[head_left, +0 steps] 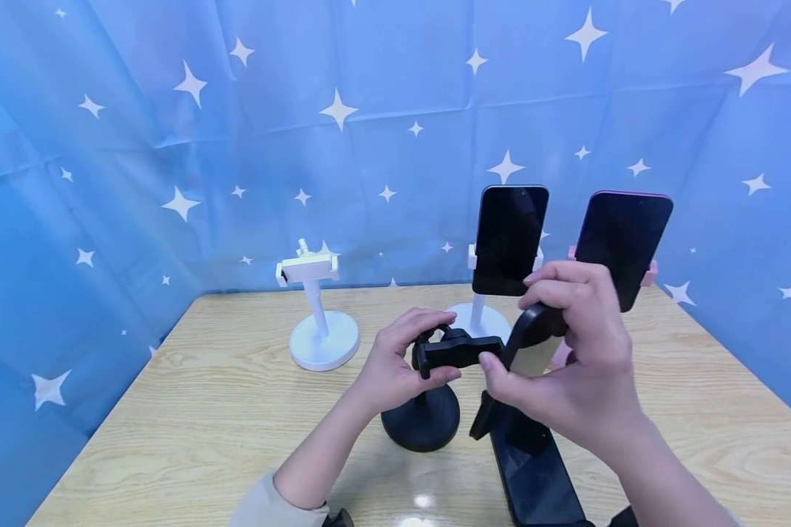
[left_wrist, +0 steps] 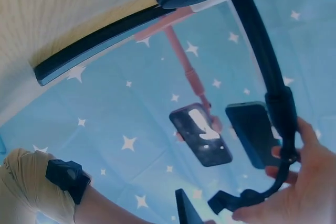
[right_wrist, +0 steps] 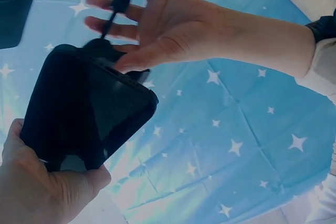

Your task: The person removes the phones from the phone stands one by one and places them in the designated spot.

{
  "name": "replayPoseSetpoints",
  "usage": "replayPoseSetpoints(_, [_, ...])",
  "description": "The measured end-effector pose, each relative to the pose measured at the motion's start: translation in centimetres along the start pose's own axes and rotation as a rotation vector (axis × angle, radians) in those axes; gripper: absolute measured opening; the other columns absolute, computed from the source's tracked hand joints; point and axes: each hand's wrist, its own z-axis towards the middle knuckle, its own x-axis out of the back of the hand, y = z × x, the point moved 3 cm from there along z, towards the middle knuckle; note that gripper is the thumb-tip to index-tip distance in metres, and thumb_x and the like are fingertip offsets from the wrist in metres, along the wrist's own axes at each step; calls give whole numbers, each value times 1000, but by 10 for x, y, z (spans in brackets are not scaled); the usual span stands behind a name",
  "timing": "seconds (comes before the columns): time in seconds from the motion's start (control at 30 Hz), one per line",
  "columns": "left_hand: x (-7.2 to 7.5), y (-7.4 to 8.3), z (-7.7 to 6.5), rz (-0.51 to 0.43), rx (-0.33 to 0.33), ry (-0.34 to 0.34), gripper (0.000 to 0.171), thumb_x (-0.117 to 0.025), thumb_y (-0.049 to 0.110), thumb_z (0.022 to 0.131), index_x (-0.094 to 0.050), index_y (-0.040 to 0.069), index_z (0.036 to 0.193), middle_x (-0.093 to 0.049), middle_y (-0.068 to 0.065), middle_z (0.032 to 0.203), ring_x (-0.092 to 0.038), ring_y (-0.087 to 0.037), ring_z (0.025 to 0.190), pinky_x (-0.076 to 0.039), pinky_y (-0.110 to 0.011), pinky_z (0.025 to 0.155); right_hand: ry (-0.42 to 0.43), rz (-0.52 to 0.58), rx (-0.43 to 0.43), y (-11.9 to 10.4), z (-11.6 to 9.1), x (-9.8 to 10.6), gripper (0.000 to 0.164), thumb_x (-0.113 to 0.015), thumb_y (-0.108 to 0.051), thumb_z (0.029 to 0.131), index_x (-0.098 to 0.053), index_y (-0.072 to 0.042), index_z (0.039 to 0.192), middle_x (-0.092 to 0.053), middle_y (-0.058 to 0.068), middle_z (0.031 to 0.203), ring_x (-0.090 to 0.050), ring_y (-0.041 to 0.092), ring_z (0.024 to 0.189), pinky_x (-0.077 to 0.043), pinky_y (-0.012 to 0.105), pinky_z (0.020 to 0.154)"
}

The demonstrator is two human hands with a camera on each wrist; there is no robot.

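My left hand (head_left: 392, 366) grips the holder head of a black phone stand (head_left: 422, 421), fingers behind it and thumb along its lower side. The stand's round base is on the table. In the left wrist view its black pole (left_wrist: 260, 45) leads to a bent neck beside the fingers. My right hand (head_left: 587, 366) holds a dark phone (right_wrist: 89, 108) by its edges, tilted, right beside the holder's right end. In the right wrist view, the thumb lies along this phone's near edge.
Another dark phone (head_left: 540, 476) lies on the wooden table (head_left: 191, 424) below the right hand. At the back stand a white phone stand (head_left: 324, 340) without a phone, a white one bearing a phone (head_left: 510, 238), and a pink one bearing a phone (head_left: 622, 241). A blue star-patterned curtain (head_left: 270, 161) hangs behind.
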Motion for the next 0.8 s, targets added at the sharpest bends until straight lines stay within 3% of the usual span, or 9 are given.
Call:
replayPoseSetpoints(0.1, [-1, 1, 1, -16, -17, 30, 47, -76, 3, 72, -58, -1, 115, -59, -15, 110, -56, -22, 102, -49, -33, 86, 2, -45, -49, -6, 7, 17, 94, -93, -16, 14, -58, 2, 99, -48, 23, 113, -38, 40, 112, -18, 53, 108])
replayPoseSetpoints(0.3, [-1, 4, 4, -54, -50, -9, 36, -73, 2, 75, -60, -3, 109, -58, -15, 107, -56, -22, 98, -51, -32, 80, -110, -298, -242, -116, 65, 20, 65, -86, -13, 46, -58, -2, 103, -51, 13, 108, -40, 23, 105, -26, 32, 101])
replayPoseSetpoints(0.4, [0, 5, 4, -47, -57, -23, 36, -73, 0, 75, -60, -4, 108, -58, -15, 107, -56, -22, 98, -52, -30, 79, -171, -406, -360, -146, 78, 15, 56, -80, -8, 53, -54, 1, 102, -49, 13, 103, -37, 14, 98, -32, 22, 83])
replayPoseSetpoints(0.57, [0, 4, 4, -58, -84, -22, 32, -71, 8, 79, -60, -4, 107, -58, -16, 106, -56, -23, 98, -52, -31, 80, -292, -501, -536, -142, 68, 18, 53, -77, -4, 57, -51, 4, 103, -46, 17, 100, -36, 23, 90, -34, 35, 65])
replayPoseSetpoints(0.7, [0, 3, 5, -75, -110, -7, 34, -67, 19, 83, -60, -5, 106, -58, -17, 105, -56, -24, 95, -52, -32, 78, -379, -531, -633, -126, 53, 26, 52, -77, -8, 62, -51, 3, 106, -43, 22, 104, -38, 32, 91, -38, 45, 63])
replayPoseSetpoints(0.8, [0, 3, 5, -78, -109, -10, 33, -68, 15, 82, -60, -6, 106, -57, -17, 105, -56, -24, 94, -52, -32, 77, -436, -556, -682, -114, 42, 32, 52, -77, -11, 64, -51, 4, 106, -42, 24, 105, -39, 34, 90, -39, 45, 63])
